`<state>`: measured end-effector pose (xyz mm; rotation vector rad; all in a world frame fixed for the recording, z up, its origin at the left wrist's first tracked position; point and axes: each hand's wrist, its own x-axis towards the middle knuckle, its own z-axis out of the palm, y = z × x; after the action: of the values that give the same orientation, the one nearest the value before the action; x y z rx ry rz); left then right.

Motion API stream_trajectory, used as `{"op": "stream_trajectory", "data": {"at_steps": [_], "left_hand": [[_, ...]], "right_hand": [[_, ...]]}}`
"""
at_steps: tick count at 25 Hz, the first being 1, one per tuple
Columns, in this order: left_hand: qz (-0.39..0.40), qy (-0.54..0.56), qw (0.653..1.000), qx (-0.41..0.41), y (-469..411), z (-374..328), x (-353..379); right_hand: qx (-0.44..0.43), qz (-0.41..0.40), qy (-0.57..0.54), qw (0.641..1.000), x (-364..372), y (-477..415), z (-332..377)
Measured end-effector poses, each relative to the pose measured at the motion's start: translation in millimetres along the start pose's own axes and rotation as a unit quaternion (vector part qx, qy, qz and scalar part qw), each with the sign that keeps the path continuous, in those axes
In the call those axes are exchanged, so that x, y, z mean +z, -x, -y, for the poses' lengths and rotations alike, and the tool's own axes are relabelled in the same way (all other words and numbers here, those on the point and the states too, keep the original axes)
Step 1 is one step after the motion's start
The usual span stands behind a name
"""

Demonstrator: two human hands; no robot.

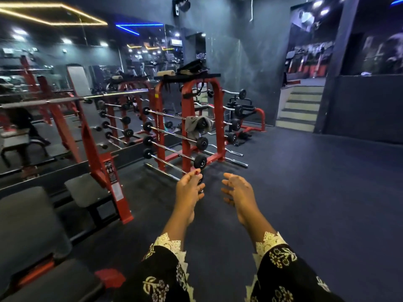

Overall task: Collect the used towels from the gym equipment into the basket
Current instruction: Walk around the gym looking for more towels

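Reaching forward empty, left hand (189, 188) and right hand (236, 190) both loose-fingered; grey towel (194, 125) on barbell rack (187, 127) partly hidden.

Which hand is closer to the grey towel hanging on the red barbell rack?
Left. The left hand is almost straight below the grey towel, while the right hand is below it and off to the right.

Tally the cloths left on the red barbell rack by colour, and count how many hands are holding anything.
Grey towel, draped over a barbell on the red barbell rack: 1
Tan rolled towel, lying on top of the rack: 1
Total cloths: 2
Hands holding anything: 0; the left hand and the right hand are both open and empty.
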<state>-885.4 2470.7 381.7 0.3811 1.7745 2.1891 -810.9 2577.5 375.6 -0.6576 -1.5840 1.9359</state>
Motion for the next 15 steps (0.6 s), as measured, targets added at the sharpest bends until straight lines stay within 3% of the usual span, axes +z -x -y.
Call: {"op": "stream_trajectory", "data": {"at_steps": [7,15], "left_hand": [[0.005,-0.007,1.0,-0.014,-237,4,71],[0.0,-0.015,0.999,-0.036,-470,59,145]], "right_hand": [[0.009,-0.04,-0.004,0.999,8,-235,24],[0.028,-0.052,0.008,0.998,3,-490,-4]]}}
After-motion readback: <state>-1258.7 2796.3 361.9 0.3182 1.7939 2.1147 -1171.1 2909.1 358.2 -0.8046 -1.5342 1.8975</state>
